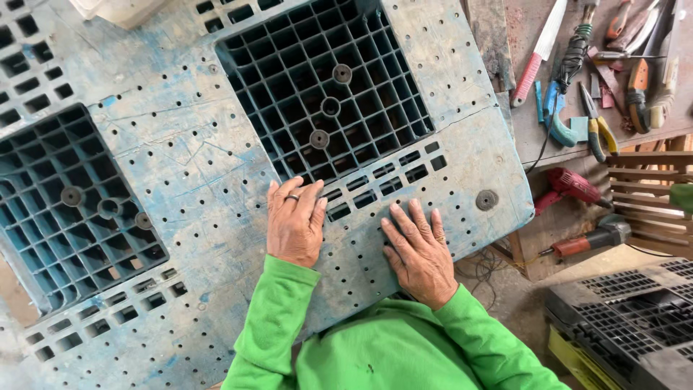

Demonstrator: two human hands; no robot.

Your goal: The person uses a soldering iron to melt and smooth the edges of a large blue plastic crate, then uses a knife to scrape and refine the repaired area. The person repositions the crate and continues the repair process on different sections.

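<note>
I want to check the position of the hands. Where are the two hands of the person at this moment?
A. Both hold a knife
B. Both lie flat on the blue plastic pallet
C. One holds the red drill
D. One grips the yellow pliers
B: the left hand and the right hand both rest palm down, fingers spread, on the blue plastic pallet, and neither holds any tool.

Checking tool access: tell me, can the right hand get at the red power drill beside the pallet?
Probably yes: the right hand lies flat and empty on the blue pallet, and nothing blocks the way to the red power drill.
</note>
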